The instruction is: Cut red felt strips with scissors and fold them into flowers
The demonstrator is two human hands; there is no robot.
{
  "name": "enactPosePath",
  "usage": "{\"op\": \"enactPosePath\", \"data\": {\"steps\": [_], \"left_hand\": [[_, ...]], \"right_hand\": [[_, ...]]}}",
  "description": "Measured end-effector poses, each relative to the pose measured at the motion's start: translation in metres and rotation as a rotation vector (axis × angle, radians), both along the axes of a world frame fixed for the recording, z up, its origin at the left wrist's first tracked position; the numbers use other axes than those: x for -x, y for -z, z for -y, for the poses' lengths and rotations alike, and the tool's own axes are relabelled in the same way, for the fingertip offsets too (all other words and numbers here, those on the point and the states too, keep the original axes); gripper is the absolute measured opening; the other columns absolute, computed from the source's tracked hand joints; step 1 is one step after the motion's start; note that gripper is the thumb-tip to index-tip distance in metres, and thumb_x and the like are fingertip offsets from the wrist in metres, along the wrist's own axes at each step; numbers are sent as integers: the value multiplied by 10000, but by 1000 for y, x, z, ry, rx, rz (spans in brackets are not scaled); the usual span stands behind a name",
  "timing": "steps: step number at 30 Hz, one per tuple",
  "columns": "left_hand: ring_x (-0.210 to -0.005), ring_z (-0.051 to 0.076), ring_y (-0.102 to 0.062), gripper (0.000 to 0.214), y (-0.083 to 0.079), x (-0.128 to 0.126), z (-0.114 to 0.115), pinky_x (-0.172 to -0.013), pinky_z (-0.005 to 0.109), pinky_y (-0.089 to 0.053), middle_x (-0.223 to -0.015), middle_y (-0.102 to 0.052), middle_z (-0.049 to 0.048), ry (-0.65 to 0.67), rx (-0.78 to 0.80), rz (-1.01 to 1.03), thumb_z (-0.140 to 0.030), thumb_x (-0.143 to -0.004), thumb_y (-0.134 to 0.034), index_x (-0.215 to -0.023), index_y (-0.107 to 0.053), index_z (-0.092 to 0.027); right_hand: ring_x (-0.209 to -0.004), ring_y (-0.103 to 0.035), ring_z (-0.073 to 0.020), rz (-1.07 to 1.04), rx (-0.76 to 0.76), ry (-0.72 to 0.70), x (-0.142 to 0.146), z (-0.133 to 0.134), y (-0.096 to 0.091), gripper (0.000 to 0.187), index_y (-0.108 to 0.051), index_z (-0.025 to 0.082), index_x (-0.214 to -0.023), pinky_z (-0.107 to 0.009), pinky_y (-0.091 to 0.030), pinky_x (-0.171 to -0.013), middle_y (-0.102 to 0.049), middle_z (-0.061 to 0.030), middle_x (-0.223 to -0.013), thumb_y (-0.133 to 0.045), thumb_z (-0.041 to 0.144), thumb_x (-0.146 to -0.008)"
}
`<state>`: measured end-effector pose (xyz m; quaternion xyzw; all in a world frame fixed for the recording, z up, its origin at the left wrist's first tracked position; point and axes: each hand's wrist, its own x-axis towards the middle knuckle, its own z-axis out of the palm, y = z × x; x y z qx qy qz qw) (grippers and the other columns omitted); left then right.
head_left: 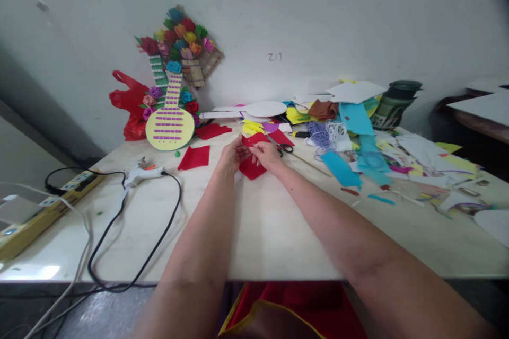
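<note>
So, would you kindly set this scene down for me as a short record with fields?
Hands: left hand and right hand, both on a piece of red paper
Surface: pale table
Nearest tool: scissors, just beyond the right hand
Left of hands: glue gun, lying on the table
Back left: guitar-shaped craft, bunch of flowers
Right of hands: purple yarn, blue paper, bottle

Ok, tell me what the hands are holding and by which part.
A red sheet: the left hand holds its left side; the right hand seems to pinch it near the middle, exact spot too small to tell.
</note>
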<state>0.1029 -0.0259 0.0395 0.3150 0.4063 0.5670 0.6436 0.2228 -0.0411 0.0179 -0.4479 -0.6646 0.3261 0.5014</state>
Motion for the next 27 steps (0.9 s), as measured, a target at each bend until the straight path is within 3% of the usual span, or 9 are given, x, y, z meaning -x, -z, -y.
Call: {"op": "enactPosePath", "data": {"steps": [6, 15, 20, 27], "left_hand": [[-518, 157, -580, 288, 7, 3, -4, -536, 284, -480, -544, -572, 46, 49, -84, -27, -389, -596, -709, -618, -558, -145], [-463, 100, -521, 301, 11, 4, -3, -506, 237, -444, -504, -553, 3, 19, -206, -37, -304, -496, -769, -573, -533, -134], [-462, 92, -509, 310, 10, 2, -2, -519, 241, -442, -510, -552, -1, -7, -221, -39, -318, -500, -762, -568, -520, -136], [-476, 113, -531, 299, 12, 3, -5, -503, 250, -441, -516, -545, 10, 68, -241, -67, -317, -514, -760, -581, -534, -133]], "right_hand": [[-312, -373, -49, -73, 45, -3, -3, -1, -2, 276, -433, 185, -520, -173, -297, -358, -476, 59, -400, -503, 303, -759], [-318, -331, -41, -123, 116, -56, -3, 1, -3, 277, -450, 181, -517, -175, -266, -361, -442, 73, -383, -535, 330, -734], [-331, -321, -43, -154, 123, -66, -2, 0, -3, 294, -461, 180, -523, -181, -276, -376, -430, 74, -383, -547, 379, -721], [-330, -318, -47, -179, 132, -51, -4, -4, 1, 247, -485, 181, -561, -184, -242, -352, -439, 71, -399, -543, 358, -723]]}}
